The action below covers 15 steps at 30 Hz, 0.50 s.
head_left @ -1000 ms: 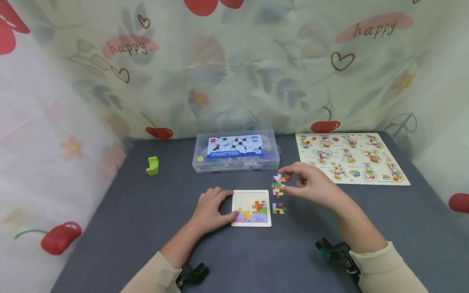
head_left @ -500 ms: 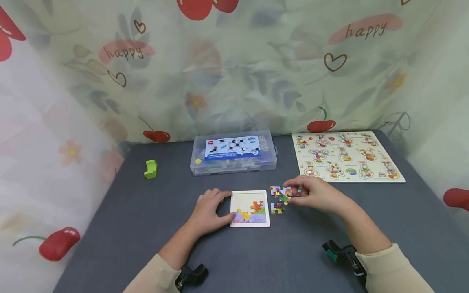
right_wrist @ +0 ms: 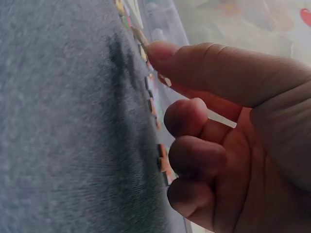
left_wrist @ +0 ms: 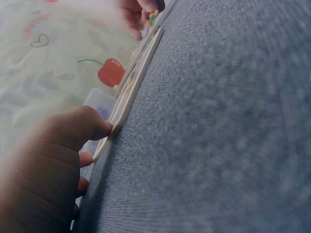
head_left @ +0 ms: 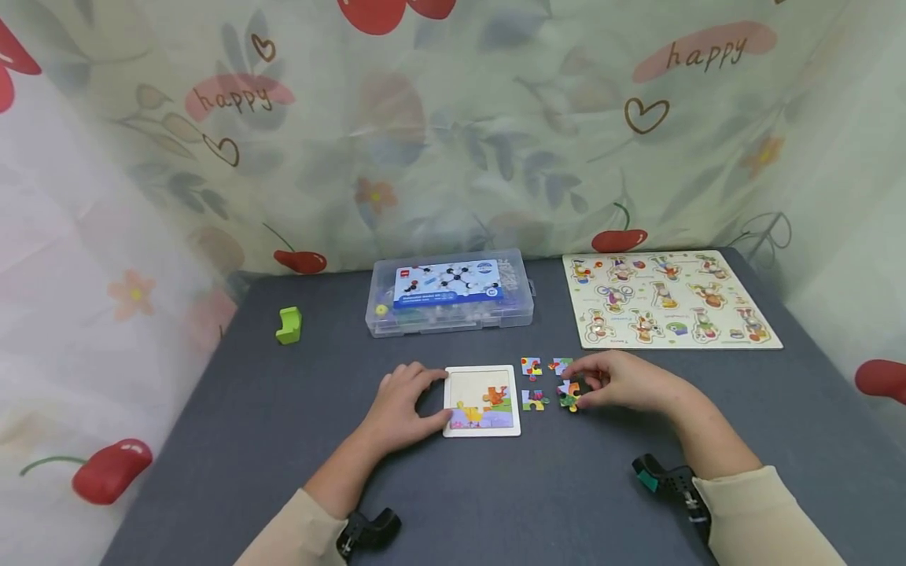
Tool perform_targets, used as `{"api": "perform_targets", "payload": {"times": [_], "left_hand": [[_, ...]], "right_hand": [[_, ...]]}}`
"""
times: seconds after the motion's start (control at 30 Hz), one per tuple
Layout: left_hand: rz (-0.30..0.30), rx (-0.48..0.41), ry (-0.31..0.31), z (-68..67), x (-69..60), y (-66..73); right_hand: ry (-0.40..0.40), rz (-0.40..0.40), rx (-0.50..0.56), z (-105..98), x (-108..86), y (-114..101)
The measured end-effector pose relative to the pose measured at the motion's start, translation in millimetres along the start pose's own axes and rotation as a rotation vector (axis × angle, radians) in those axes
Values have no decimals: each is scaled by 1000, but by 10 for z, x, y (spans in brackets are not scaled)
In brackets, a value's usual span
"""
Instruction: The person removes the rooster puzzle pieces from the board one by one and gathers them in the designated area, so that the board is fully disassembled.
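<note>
– Floral cloth [head_left: 453,165] behind, grey counter [head_left: 439,503] below. Any change logged?

– Yes. Carried puzzle piece [head_left: 569,395] rightward and nearer within the last half second, pinched in right hand [head_left: 626,383]; now near three loose pieces [head_left: 534,400]. Cannot tell about counter contact.

– And left hand [head_left: 406,405]?

– Resting at left edge of tray [head_left: 517,405], fingers spread.

– Meaning?

– Judged as spreading pieces apart; found tray only part-filled, nothing added.

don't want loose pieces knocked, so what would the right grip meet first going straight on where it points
Probably the lower loose puzzle piece just beside the puzzle frame: the right grip, pinching another piece, points across toward it. Its height is unclear, so it might pass over.
</note>
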<state>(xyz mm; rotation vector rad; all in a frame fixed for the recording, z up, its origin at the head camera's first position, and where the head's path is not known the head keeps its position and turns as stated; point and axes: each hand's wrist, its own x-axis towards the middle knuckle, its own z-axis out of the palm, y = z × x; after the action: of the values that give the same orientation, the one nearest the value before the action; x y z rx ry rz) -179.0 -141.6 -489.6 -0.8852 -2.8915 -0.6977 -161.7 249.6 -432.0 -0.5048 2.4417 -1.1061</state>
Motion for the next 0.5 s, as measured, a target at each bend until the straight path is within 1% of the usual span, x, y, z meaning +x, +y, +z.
{"api": "perform_targets", "payload": {"times": [0.23,0.5], "left_hand": [[-2,3,6,14,-4,-6],[-4,0,7,19,-7,-7]], "right_hand": [[-8,28,-69,23,41,67],[8,35,-56,27,34,47]]}}
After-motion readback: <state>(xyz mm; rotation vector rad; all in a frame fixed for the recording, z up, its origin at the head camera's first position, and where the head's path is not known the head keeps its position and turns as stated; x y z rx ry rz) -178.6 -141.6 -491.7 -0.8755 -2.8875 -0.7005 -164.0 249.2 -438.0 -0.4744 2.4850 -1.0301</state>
